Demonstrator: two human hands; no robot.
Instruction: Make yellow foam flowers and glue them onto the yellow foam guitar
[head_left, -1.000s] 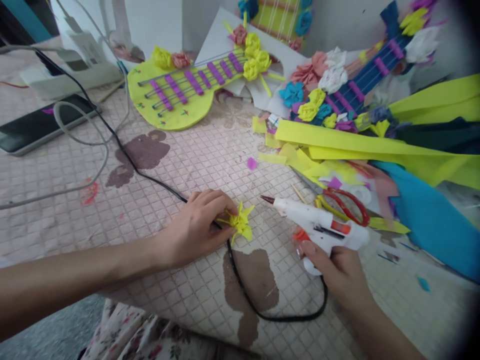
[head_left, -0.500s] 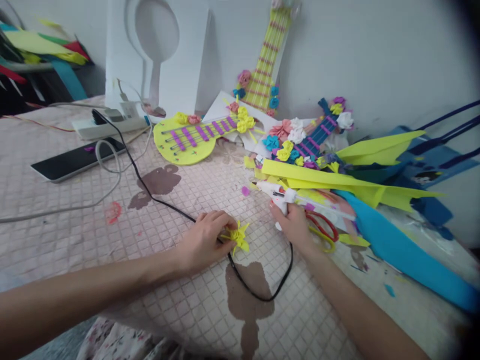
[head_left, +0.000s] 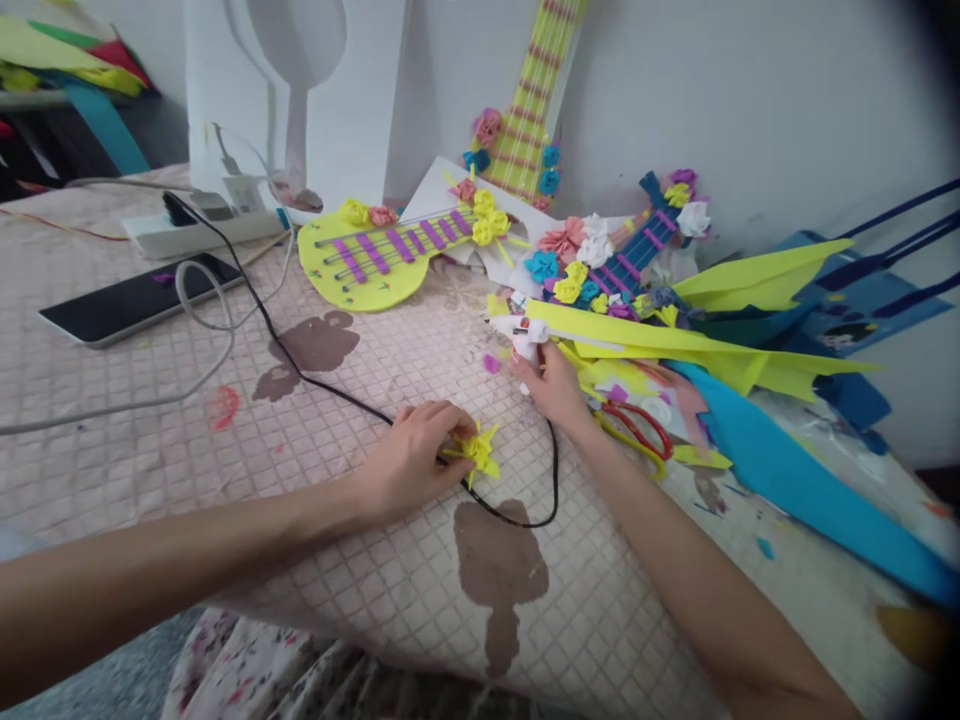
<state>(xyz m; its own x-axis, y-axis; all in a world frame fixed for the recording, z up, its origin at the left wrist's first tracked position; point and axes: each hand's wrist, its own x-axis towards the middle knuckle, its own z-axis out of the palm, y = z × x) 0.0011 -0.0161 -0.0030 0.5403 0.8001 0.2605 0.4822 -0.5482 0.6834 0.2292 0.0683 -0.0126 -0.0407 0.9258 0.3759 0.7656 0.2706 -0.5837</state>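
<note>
Between the thumb and fingers of my left hand is a yellow paper flower, its petals pointing right, low over the quilted cloth. My right hand grips a white glue gun by its handle, the nozzle directed left. From the glue gun a black cord loops down and passes by my left hand. A pair of scissors with red and yellow handles lies just right of my right wrist.
Decorated paper guitars, one yellow and one blue, lie at the back. Yellow paper strips and a blue strip spread on the right. A power strip and a dark tablet-like device sit at left.
My right hand has carried the glue gun left and farther back, away from the scissors, drawing the cord loop with it. My left hand still holds the flower in nearly the same place.
</note>
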